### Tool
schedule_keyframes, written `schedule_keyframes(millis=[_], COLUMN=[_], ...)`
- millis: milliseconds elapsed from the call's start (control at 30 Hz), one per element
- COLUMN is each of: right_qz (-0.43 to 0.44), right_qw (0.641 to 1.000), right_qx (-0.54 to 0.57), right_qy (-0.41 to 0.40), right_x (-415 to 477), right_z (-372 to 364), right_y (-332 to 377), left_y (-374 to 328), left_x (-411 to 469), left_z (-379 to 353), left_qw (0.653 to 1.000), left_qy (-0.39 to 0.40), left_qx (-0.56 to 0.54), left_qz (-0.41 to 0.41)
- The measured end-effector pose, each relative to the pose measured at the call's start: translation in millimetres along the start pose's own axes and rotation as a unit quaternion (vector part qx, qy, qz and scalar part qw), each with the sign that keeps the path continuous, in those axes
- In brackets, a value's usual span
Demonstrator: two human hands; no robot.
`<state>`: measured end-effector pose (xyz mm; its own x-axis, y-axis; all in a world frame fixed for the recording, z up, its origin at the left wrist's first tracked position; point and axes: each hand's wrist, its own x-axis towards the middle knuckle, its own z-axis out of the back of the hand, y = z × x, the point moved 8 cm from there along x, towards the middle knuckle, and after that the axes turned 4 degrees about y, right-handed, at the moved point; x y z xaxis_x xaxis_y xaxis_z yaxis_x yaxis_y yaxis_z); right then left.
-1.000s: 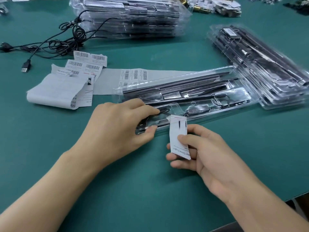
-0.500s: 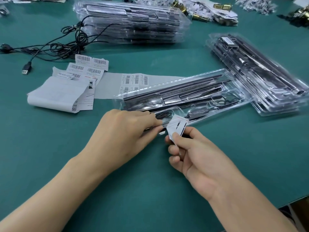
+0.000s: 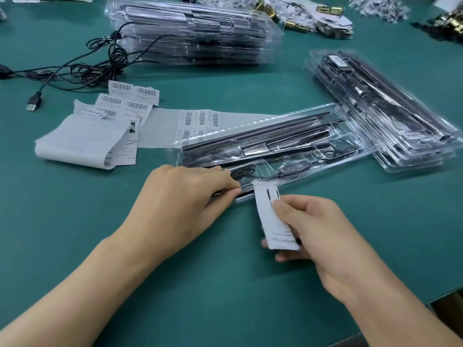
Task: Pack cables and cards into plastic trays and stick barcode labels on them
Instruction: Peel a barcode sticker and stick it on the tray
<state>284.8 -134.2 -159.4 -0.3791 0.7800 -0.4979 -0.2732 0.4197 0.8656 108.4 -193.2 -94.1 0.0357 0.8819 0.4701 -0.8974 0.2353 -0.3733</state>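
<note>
A clear plastic tray [image 3: 350, 159] with dark rods and a coiled black cable inside lies across the middle of the green table. My left hand [image 3: 183, 196] pinches the tray's near edge between thumb and fingers. My right hand [image 3: 315, 231] pinches a white printed card [image 3: 271, 216], held upright with its top end touching the tray's near edge. Sheets of barcode labels [image 3: 132, 96] and a label strip [image 3: 200, 118] lie behind the tray to the left.
Stacks of filled trays stand at the back centre [image 3: 195, 33] and at the right [image 3: 385, 116]. A loose black USB cable [image 3: 82, 71] sprawls at the back left. Folded white papers [image 3: 80, 141] lie left. The table's near edge [image 3: 436, 300] is at the lower right.
The card in my right hand has turned from a folded, tilted pose to upright, with its top end on the tray edge. My left hand keeps its pinch on the tray.
</note>
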Motion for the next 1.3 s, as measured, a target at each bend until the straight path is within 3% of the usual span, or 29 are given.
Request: schedule_keyframes(millis=[200,367,500,633,733,800,967,1100,1300], right_qz=[0.091,0.115,0.099,0.11,0.051,0.034,0.028,0.02,0.041], right_qw=[0.967,0.951,0.97,0.97,0.996,0.989,0.959,0.962,0.989], right_qx=[-0.236,-0.283,-0.222,-0.202,0.009,0.13,0.276,0.272,0.126], right_qy=[0.015,0.047,0.024,-0.078,-0.068,-0.068,-0.058,-0.031,-0.063], right_x=[10,24,27,19,12,5,-9,-8,-6], right_z=[23,16,8,11,10,11,-9,-35,-11], right_y=[21,29,29,24,9,4,-6,-8,-6], left_y=[2,4,7,10,11,12,12,13,13], left_x=[0,0,-1,-2,-2,-2,-2,-2,-2], left_z=[0,1,0,-1,-2,-3,-1,-2,0], left_qw=[1.0,0.999,0.999,0.998,0.998,0.998,0.997,0.997,0.997], left_qy=[0.001,0.006,0.008,0.01,0.014,0.015,0.001,0.003,-0.003], left_qx=[-0.011,-0.023,-0.031,-0.037,-0.036,-0.035,-0.044,-0.044,-0.048], left_qz=[0.015,0.033,0.044,0.054,0.055,0.055,0.061,0.066,0.067])
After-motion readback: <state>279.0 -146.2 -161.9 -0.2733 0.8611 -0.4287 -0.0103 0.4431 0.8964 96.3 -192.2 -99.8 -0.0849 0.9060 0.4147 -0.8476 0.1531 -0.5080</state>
